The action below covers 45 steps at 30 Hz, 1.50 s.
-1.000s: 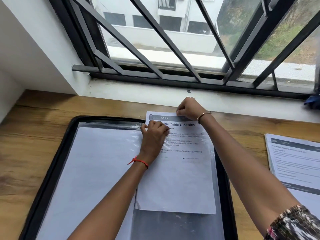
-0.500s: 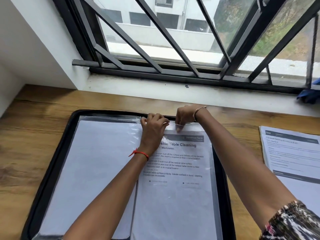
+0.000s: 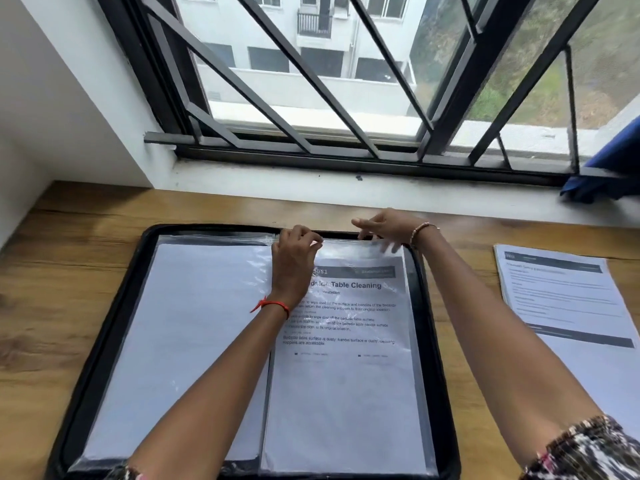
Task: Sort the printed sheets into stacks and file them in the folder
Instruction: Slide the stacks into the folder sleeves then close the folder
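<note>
An open black folder (image 3: 104, 327) with clear plastic sleeves lies on the wooden table. The printed sheet (image 3: 346, 375) headed "Bedside Table Cleaning" sits inside the right sleeve. My left hand (image 3: 294, 261) pinches the sleeve's top edge near the spine, fingers curled. Fingers of my right hand (image 3: 384, 228) hold the sleeve's top edge at the right. The left sleeve (image 3: 194, 323) shows blank white paper. A stack of printed sheets (image 3: 568, 306) lies on the table to the right of the folder.
A white window sill (image 3: 346, 192) and a black barred window run along the table's far edge. Some blue cloth (image 3: 609, 171) rests at the sill's right end. A white wall corner (image 3: 69, 116) stands at the left.
The printed sheet has slid down fully into the right sleeve. Both hands moved from the sheet's top to the sleeve's top edge, and my right hand shifted right along it.
</note>
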Motion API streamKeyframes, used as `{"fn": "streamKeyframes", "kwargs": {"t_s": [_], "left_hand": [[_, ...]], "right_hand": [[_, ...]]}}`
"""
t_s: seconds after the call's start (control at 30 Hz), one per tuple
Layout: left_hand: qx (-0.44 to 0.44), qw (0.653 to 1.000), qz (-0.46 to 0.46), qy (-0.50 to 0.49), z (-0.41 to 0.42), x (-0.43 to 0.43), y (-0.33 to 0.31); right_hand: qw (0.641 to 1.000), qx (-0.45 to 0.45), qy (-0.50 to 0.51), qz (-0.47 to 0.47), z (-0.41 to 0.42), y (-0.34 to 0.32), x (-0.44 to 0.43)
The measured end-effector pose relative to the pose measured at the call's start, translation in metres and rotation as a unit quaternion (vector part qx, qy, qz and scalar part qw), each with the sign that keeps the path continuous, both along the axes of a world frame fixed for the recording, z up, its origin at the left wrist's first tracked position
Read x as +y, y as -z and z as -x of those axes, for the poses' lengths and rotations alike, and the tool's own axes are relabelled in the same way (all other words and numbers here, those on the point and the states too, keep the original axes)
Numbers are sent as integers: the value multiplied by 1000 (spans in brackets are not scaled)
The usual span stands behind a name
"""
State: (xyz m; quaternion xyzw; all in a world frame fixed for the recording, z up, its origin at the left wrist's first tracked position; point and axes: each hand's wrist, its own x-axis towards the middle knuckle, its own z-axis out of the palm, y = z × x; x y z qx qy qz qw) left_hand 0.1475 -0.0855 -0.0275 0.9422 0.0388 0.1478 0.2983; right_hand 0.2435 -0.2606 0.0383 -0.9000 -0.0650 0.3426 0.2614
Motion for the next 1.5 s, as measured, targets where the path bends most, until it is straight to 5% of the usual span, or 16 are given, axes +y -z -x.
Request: {"fn": "streamKeyframes", "kwargs": {"t_s": [0.2,0.43,0.67,1.13,1.23,1.37,1.5], "left_hand": [[13,999,29,4,13,-9,-2],[149,979,-99,96,61,-19,13],[173,961,-180,116,97,-21,33],[129,966,-175,138,154,-29,42],[132,977,-74,153,154,-25,36],[91,977,171,91,159,-6,7],[123,891,436,19,162,34,-38]], "right_hand": [[965,101,166,-174,37,7,-55],[921,173,242,-252,101,39,-77],[900,135,288,-298,156,55,-75],[816,87,328,-468,249,59,-61],[786,108,300,-530,256,48,-52],[734,118,268,-613,253,17,-22],[699,158,255,-649,249,-5,24]]}}
